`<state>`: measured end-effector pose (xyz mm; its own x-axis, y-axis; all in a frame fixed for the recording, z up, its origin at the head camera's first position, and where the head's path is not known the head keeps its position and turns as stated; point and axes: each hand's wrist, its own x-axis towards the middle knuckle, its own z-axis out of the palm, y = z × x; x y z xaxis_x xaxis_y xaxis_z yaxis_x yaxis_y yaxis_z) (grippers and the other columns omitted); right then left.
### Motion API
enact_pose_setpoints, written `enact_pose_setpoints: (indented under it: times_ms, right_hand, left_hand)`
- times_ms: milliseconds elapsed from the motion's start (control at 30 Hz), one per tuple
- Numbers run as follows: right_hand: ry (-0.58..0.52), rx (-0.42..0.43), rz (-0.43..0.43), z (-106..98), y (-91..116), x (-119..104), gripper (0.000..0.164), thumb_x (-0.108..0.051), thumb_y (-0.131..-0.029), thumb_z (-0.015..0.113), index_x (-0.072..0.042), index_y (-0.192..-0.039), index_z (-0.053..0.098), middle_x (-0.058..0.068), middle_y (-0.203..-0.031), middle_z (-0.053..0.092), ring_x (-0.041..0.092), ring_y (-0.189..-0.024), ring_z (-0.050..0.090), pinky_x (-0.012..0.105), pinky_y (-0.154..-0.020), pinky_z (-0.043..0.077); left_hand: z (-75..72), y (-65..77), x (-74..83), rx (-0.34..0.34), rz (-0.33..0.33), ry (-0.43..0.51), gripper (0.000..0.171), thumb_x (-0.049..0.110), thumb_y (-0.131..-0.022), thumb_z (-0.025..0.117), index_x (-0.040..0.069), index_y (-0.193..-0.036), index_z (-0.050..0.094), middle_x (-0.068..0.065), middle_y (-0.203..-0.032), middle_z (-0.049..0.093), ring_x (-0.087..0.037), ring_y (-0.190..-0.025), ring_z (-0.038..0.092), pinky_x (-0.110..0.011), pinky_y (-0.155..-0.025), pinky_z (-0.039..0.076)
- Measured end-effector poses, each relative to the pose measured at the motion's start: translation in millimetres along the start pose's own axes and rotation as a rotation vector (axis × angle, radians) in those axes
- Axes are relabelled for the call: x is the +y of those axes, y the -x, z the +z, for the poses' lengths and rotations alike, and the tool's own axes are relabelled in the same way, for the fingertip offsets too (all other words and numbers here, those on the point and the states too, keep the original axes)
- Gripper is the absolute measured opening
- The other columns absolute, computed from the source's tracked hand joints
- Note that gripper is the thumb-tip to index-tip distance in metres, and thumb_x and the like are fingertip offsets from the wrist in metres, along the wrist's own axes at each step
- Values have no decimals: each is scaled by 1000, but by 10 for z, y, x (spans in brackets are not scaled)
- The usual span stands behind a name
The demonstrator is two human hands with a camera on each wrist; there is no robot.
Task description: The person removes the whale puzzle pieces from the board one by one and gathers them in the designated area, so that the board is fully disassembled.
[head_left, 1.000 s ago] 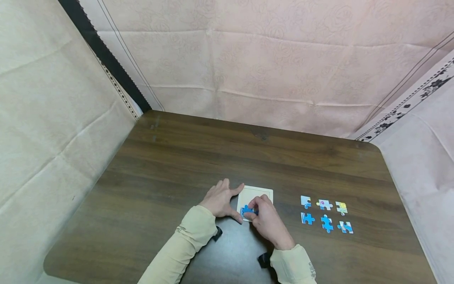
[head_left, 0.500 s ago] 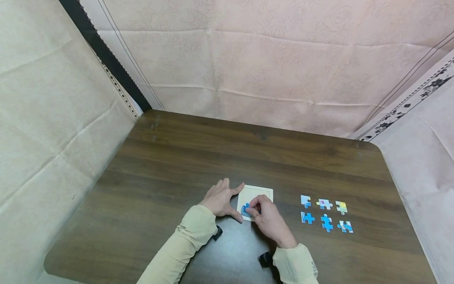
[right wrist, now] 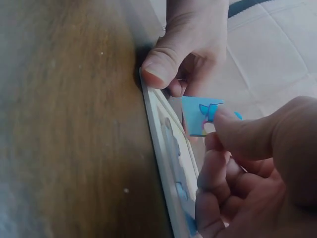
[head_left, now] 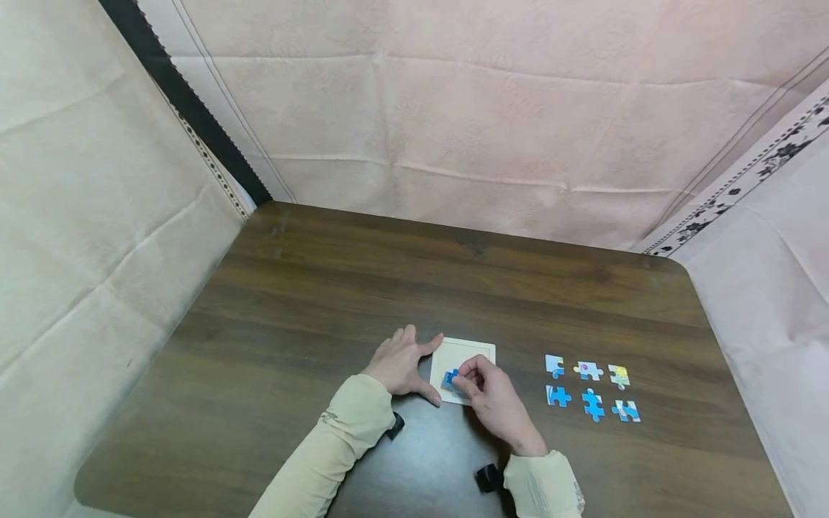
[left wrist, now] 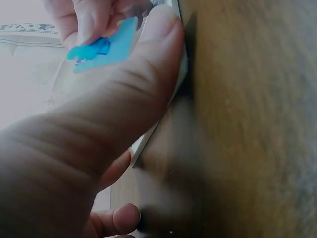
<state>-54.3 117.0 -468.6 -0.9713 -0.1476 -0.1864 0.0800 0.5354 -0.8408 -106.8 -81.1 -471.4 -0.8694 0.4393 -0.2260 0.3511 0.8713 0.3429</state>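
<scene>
My right hand (head_left: 495, 403) pinches a blue jigsaw piece (right wrist: 194, 115) between thumb and fingers. The piece is tilted and held just above a square cream puzzle tray (head_left: 463, 350) with a raised rim. My left hand (head_left: 400, 365) lies spread at the tray's left side, its thumb (right wrist: 157, 69) touching the near left corner and its index finger reaching the far left corner. Under my right hand, some blue shows inside the tray in the right wrist view, mostly hidden by the fingers.
Several loose jigsaw pieces (head_left: 592, 371) lie in two rows on the brown wooden table (head_left: 363, 280), right of the tray. Pale cloth (head_left: 479, 122) hangs behind the table and at both sides.
My right hand has lifted the jigsaw piece slightly off the near left corner of the tray and tilted it. The left hand keeps its place; the head view has shifted slightly.
</scene>
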Motion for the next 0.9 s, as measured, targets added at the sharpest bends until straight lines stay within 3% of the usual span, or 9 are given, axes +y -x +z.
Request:
enact_pose_setpoints:
  times_ms: [200,400,500,667,900]
  right_hand:
    - [-6,74,19,-99,54,5,11,-19,-92,69,-14,-97,62,1,-84,58,19,-75,51,27,-67,43]
    - [-22,120,89,-355,197,9,13,-18,-93,67,-8,-101,63,7,-87,60,22,-70,53,27,-58,46]
    - [13,126,131,-537,307,51,17,-19,-95,65,-5,-104,62,9,-87,60,22,-69,53,28,-56,46]
    - [106,132,200,-836,489,205,21,-21,-96,63,-2,-105,61,7,-90,60,19,-78,52,26,-64,44]
    - [169,132,318,-1101,670,413,26,-26,-96,62,-1,-104,61,5,-87,61,18,-79,52,27,-65,43]
  left_hand:
    - [7,0,1,-11,-15,2,114,72,-52,80,32,-150,36,-2,-93,35,-19,-82,35,-27,-66,31]
    - [7,11,15,-17,-18,-11,114,71,-53,80,32,-150,35,-2,-92,34,-18,-81,34,-27,-66,30]
    - [7,19,19,-16,-19,-7,114,70,-53,81,32,-150,35,-1,-92,34,-19,-81,34,-27,-66,30]
    - [15,22,21,-15,-25,-6,114,70,-52,82,32,-150,36,-1,-92,34,-18,-82,34,-27,-66,31]
    - [0,8,21,-17,-29,-22,114,71,-53,80,33,-150,35,-2,-93,35,-19,-82,34,-27,-67,32]
